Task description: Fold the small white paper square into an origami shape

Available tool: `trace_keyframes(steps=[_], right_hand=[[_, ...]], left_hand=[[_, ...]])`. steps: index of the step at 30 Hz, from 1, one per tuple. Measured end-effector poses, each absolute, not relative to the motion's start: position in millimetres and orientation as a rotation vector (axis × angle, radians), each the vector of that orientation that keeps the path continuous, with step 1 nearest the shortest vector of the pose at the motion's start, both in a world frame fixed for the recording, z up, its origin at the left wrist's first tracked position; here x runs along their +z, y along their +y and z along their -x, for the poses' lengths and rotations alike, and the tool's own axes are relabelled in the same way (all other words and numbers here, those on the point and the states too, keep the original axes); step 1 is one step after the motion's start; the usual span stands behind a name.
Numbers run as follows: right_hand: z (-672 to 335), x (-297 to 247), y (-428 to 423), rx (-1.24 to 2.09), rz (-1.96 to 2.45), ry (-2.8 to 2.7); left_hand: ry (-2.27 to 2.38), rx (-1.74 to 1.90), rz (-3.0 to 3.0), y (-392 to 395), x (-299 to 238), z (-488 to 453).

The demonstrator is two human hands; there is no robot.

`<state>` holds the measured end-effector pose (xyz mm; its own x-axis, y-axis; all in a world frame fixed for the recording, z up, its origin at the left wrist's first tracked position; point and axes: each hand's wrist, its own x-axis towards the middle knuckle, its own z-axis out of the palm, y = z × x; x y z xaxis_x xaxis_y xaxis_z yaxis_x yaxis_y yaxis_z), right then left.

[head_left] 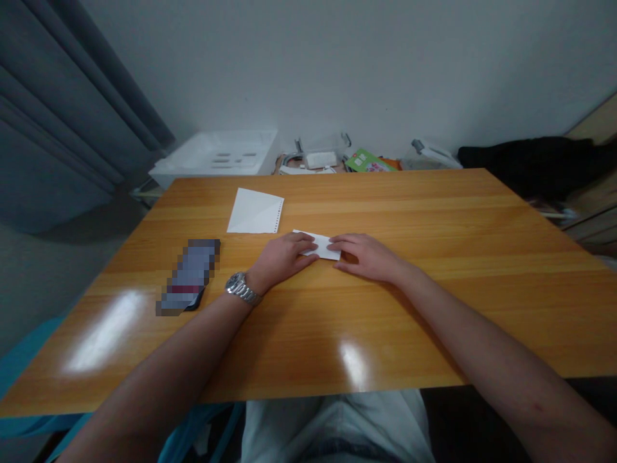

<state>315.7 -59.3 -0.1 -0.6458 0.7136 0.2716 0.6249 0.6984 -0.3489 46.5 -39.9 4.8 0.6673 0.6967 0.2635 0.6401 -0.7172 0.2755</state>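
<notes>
White paper strip [324,249], slim and plain, lies on the wooden table [463,225], slanting gently from ten o'clock to four! From the left: a phone [190,276] towards its eight, then a larger sheet [254,212], holes along one edge, at ten. Left hand [288,252] covers its nine o'clock end; pinching or not, one cannot tell. Right hand [364,258] touches the three o'clock end, thumb spread from fingers.

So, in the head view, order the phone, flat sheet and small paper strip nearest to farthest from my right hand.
1. Small paper strip: touching your right hand.
2. Flat sheet: left of the strip, farther back.
3. Phone: farthest left, closer to you.
</notes>
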Motion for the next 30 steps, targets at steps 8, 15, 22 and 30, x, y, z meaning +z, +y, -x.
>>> trace_keyframes(steps=[8,15,22,30], right_hand=[[-313.7,-1.0,-58.6,0.338,1.054,-2.457],[-314.8,-2.8,-55.3,0.392,1.027,-2.361],[-316.6,-3.0,-53.8,0.424,1.091,-2.285],[-317.3,-8.9,-52.0,0.397,1.086,-2.278]], left_hand=[[1.031,0.532,-2.741,-40.5,5.8,-46.5],[0.878,0.542,-2.744,-41.2,7.3,-48.6],[0.752,0.57,-2.734,-42.2,7.5,-48.9],[0.715,0.515,-2.743,-43.9,8.6,-49.3]])
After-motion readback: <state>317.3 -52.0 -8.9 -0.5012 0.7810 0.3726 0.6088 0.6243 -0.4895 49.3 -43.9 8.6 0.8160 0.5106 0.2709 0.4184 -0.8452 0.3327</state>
